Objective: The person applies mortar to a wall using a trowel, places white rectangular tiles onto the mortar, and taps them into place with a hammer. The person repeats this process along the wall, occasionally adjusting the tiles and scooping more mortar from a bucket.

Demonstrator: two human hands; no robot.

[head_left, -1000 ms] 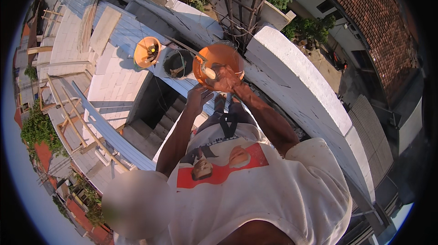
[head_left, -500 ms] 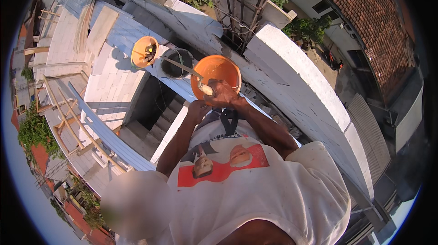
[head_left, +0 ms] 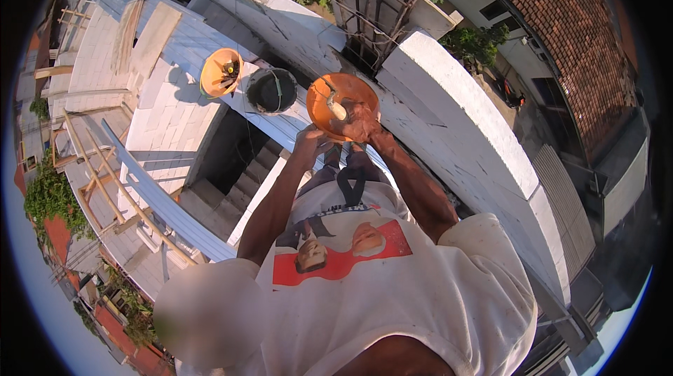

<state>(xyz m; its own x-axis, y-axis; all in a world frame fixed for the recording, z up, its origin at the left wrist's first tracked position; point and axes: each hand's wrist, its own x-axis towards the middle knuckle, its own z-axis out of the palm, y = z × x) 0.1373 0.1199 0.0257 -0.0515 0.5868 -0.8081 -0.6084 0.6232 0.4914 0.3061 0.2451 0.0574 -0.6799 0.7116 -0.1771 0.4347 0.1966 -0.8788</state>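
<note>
On a sunlit white block wall [head_left: 456,117], both hands grip an orange bowl [head_left: 343,106]: left hand [head_left: 310,141] closed on its rim, right hand [head_left: 361,124] clasping a trowel [head_left: 335,106] inside (presumably scooping); black bucket [head_left: 271,91] nearby.

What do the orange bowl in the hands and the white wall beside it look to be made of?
The orange bowl looks like plastic: even bright colour, thin rim, smooth dull sheen. The white wall looks like stacked lightweight masonry blocks, matte and chalky, with faint joints between courses; whether aerated concrete or another block cannot be told.
</note>
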